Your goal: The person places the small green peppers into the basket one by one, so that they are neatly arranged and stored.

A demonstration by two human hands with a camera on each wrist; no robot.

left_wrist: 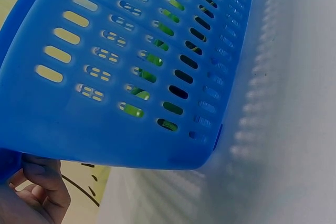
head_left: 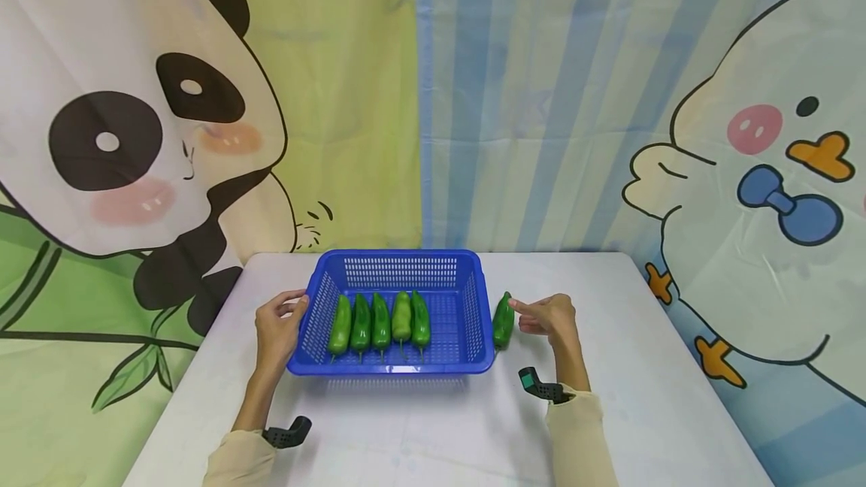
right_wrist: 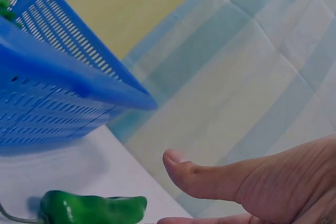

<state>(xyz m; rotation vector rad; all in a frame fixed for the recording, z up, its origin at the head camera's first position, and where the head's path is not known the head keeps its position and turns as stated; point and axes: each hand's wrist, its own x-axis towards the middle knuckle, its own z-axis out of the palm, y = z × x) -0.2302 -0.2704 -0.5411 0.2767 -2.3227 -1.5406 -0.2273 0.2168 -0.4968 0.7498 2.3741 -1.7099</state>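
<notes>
Several green chili peppers [head_left: 381, 322] lie side by side in a blue plastic basket [head_left: 389, 369], toward its left half. My left hand [head_left: 279, 329] grips the basket's left rim; in the left wrist view its curled fingers [left_wrist: 50, 182] show at the rim's corner. One more green chili pepper [head_left: 503, 323] lies on the table just right of the basket, its stem toward me. Beside that pepper is my right hand [head_left: 551, 316], thumb and fingers spread apart. In the right wrist view the thumb [right_wrist: 194, 177] is raised, and a finger points at the pepper's tip [right_wrist: 100, 209].
The white table [head_left: 419, 434] carries the basket near its back edge. Behind it hangs a curtain with a panda [head_left: 135, 134] on the left and a white bird [head_left: 758, 276] on the right. Black wrist cameras [head_left: 287, 433] sit on both wrists.
</notes>
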